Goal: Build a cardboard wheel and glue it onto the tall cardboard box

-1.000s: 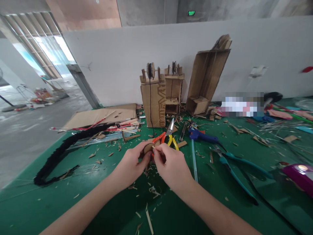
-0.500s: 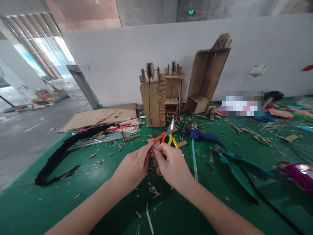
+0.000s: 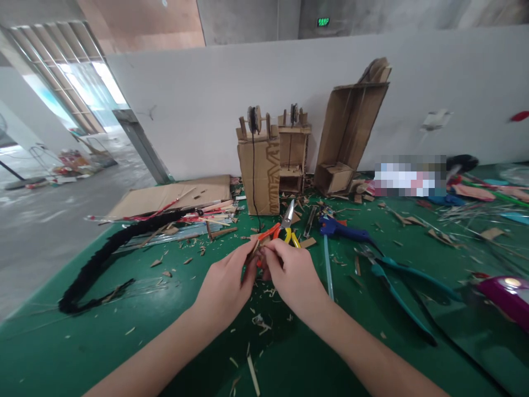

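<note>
Between the fingertips of both hands, just above the green surface (image 3: 82, 353), sits a small cardboard piece (image 3: 253, 252), mostly hidden by the fingers, so its shape is hard to make out. The left hand (image 3: 225, 286) is closed round it, thumb and forefinger pinched at its edge. The right hand (image 3: 291, 275) meets it from 3 o'clock, fingers curled, tips pressed together on the same piece; whether it also holds a thin stick cannot be told.

Just beyond, at 12 o'clock, lie scissors (image 3: 283, 229) with orange and yellow handles, partly covered by the hands. At 2 o'clock rests a blue glue gun (image 3: 343, 231), and teal pliers (image 3: 397, 286) lie at 3 o'clock. Cardboard models (image 3: 268, 165) stand further off at 12 o'clock against the white wall. A black fuzzy strip (image 3: 103, 253) curves away at 9 o'clock. One patch at 2 o'clock is pixelated. A green sign (image 3: 323, 22) high up bears writing too small to read.
</note>
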{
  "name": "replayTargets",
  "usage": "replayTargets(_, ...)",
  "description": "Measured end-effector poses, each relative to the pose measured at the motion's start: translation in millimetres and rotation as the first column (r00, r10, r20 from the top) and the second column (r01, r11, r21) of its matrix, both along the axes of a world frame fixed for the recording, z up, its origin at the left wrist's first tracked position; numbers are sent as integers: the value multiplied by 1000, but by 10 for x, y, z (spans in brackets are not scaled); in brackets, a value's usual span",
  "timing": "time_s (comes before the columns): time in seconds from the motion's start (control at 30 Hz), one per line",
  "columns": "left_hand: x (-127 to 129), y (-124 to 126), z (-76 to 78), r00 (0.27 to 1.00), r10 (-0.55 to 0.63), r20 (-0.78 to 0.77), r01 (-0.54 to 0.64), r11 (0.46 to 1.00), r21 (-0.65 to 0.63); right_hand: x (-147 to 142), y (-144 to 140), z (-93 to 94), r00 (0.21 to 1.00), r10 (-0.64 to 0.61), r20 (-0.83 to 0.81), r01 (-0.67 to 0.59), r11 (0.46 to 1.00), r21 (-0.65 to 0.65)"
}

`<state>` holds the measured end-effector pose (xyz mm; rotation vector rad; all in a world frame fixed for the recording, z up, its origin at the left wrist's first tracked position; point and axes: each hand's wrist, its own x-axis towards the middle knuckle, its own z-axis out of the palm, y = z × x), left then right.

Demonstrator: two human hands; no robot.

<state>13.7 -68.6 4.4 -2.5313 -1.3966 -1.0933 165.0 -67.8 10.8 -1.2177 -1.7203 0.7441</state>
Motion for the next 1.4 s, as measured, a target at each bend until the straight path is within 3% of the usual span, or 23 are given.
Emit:
replayTargets(0.13,-10,-4,-26,998,-52,22,53,998,-27,7,-14,3,997,-16,72,11,998,61)
replayTargets(0.27,-32,2,-24,995,-94,20,95,994,-58,11,-10,26,992,84,-96,-95,988,-118)
replayTargets(0.4,-45,10,-3,992,-125,25,127,988,-94,24,8,64,946,140,-292,-229,927,-298)
replayTargets(0.53,-50,6,24,988,-147,35,150,982,-110,27,16,97,887,107,-449,-304,868,-393)
replayTargets(0.9,-110,4,56,972,-237,6,234,954,-188,80,37,106,763,77,-642,-488,720,-493)
replayTargets(1.07,-44,4,52,983,-163,89,180,955,-234,79,48,121,772,72,-631,-453,760,-467)
replayTargets(1.27,-29,33,51,980,-41,197,97,954,-285,7,1,133,845,97,-526,-383,796,-468)
replayTargets(1.33,-40,58,34,944,15,331,108,930,-351,17,-5,153,910,125,-394,-295,864,-408)
replayTargets(1.4,-43,85,36,854,59,517,198,882,-427,103,22,215,995,92,-44,-100,969,-224)
